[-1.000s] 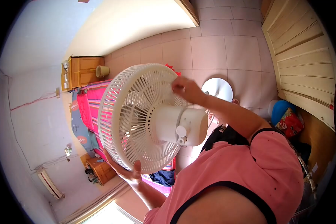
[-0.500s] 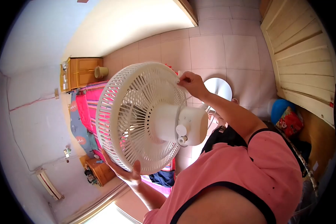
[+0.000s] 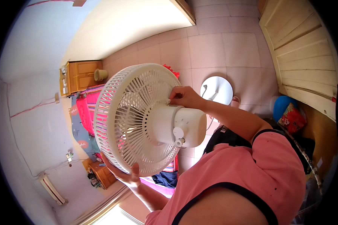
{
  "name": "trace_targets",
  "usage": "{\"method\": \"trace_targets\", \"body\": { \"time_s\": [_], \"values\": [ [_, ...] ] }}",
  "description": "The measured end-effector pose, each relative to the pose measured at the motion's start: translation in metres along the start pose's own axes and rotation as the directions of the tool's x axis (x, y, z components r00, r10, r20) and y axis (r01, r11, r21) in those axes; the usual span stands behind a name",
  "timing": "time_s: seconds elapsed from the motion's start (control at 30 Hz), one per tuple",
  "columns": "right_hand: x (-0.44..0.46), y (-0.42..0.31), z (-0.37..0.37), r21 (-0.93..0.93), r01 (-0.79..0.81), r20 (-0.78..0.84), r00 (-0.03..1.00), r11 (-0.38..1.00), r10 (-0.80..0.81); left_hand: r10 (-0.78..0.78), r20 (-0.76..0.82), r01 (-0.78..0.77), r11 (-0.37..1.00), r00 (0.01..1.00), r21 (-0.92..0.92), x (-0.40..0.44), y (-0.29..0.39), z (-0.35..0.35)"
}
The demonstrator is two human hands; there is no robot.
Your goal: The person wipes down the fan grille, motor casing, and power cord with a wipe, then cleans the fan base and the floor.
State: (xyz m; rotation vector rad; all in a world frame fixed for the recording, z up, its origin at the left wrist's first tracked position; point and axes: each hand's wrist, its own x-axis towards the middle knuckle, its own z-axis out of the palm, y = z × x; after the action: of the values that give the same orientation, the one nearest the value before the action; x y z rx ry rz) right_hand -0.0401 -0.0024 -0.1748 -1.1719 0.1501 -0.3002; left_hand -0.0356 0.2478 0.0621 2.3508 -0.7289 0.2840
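Observation:
A white electric fan head [image 3: 163,123] is tilted in front of me, its slatted rear grille [image 3: 139,93] and motor housing turned toward me. My left hand [image 3: 129,176] grips the grille's lower rim, thumb on the back side. The fingers of my right hand [image 3: 187,98] are pinched together at the top of the housing, close to the grille. A small white part shows at those fingertips, too hidden to name. On the near face of the housing are a round dial [image 3: 178,132] and a smaller knob [image 3: 180,142].
Below, a white round disc [image 3: 217,90] rests on the tiled floor [image 3: 206,48], with a cord and plug over it. A bed with pink covers [image 3: 87,108] lies behind the fan. A wooden door [image 3: 304,56] and a blue item [image 3: 283,107] stand at right.
My right hand has moved from the grille's outer edge inward to the top of the motor housing. The left hand stays on the rim. The fan has shifted slightly.

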Motion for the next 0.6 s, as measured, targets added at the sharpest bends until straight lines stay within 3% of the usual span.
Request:
{"method": "trace_targets", "body": {
  "time_s": [0.03, 0.13, 0.23, 0.3, 0.37, 0.5, 0.57, 0.6],
  "values": [
    [-0.001, -0.008, -0.002, -0.051, -0.003, 0.000, 1.000, 0.999, 0.003, 0.007, 0.006, -0.007, 0.999, 1.000, 0.032, -0.001, -0.003, -0.003],
    [0.021, 0.005, -0.017, 0.069, -0.141, -0.196, 0.969, 0.988, 0.152, 0.013, 0.010, -0.014, 0.998, 1.000, 0.067, 0.001, 0.000, -0.004],
    [0.014, 0.009, -0.012, -0.029, -0.138, -0.232, 0.964, 0.990, 0.128, 0.030, 0.013, -0.031, 0.998, 0.999, 0.055, 0.003, 0.000, 0.000],
    [0.013, 0.015, -0.009, 0.011, -0.146, -0.250, 0.958, 0.989, 0.144, 0.039, 0.015, -0.039, 0.998, 0.999, 0.044, 0.003, 0.000, -0.001],
    [0.013, 0.027, -0.007, 0.061, -0.079, -0.383, 0.919, 0.995, 0.096, 0.055, 0.008, -0.055, 0.998, 0.998, -0.001, 0.004, 0.001, 0.001],
    [0.011, 0.011, -0.005, 0.167, -0.074, -0.287, 0.950, 0.983, 0.121, 0.041, -0.014, -0.042, 0.999, 0.999, -0.024, 0.007, 0.005, 0.006],
    [0.001, -0.016, 0.003, 0.028, -0.078, -0.075, 0.994, 0.997, 0.080, 0.068, -0.011, -0.068, 0.998, 0.998, -0.007, 0.006, 0.006, 0.005],
    [0.003, -0.008, 0.002, -0.044, -0.040, -0.100, 0.994, 0.998, 0.035, 0.069, -0.011, -0.069, 0.998, 0.998, -0.008, 0.005, 0.004, 0.004]
  ]
}}
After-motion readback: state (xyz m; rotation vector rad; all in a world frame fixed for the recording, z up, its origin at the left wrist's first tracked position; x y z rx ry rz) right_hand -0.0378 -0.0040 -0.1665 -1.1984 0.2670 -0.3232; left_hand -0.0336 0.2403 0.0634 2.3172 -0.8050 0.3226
